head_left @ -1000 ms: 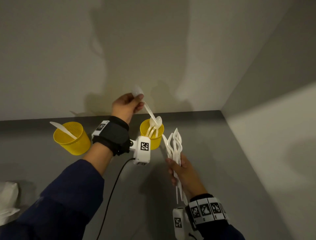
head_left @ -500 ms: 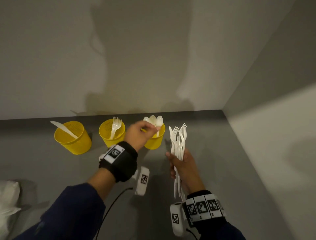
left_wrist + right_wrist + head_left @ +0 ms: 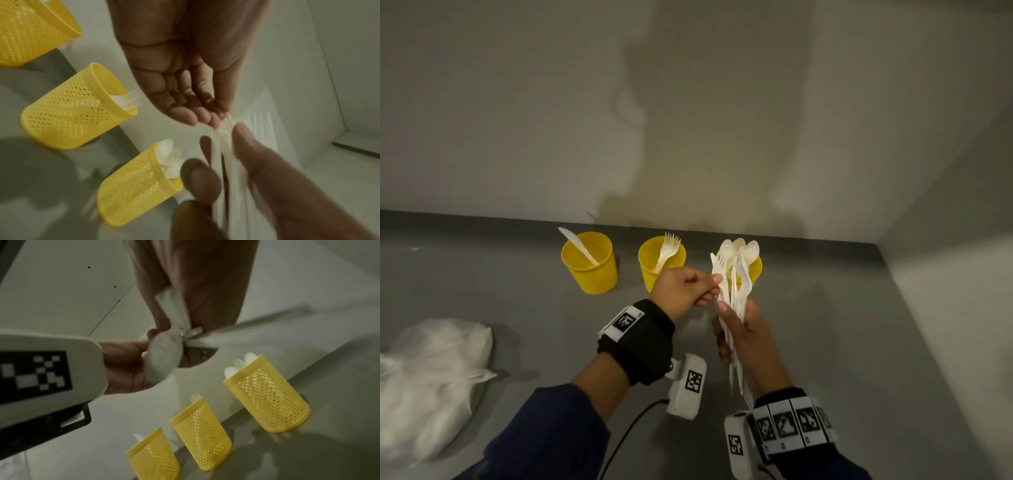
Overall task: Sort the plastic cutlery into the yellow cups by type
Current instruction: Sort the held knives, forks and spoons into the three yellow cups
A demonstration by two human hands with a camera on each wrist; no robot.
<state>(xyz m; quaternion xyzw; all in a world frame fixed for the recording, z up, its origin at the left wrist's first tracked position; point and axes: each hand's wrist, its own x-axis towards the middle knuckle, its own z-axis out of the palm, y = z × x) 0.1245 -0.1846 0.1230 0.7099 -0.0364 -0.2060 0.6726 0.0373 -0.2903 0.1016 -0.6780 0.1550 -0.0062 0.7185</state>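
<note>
Three yellow mesh cups stand in a row near the back wall. The left cup [image 3: 589, 270] holds a knife, the middle cup [image 3: 654, 274] holds forks [image 3: 667, 250], and the right cup [image 3: 756, 272] holds spoons [image 3: 748, 248]. In front of the right cup, my right hand [image 3: 732, 318] grips an upright bundle of white cutlery [image 3: 736, 287]. My left hand [image 3: 714, 286] pinches one piece near the top of that bundle; its type is unclear. The left wrist view shows my fingertips [image 3: 213, 123] on that piece [image 3: 228, 121], beside the spoon cup [image 3: 139, 183].
A white plastic bag [image 3: 431, 377] lies on the grey counter [image 3: 859, 342] at the left. Walls close off the back and the right side. A black cable [image 3: 630, 425] runs from the left wrist camera.
My left hand dropped a spoon into the right cup, then pulled back and down to the bundle, where it now pinches a piece. The right hand raised the bundle slightly toward the cups.
</note>
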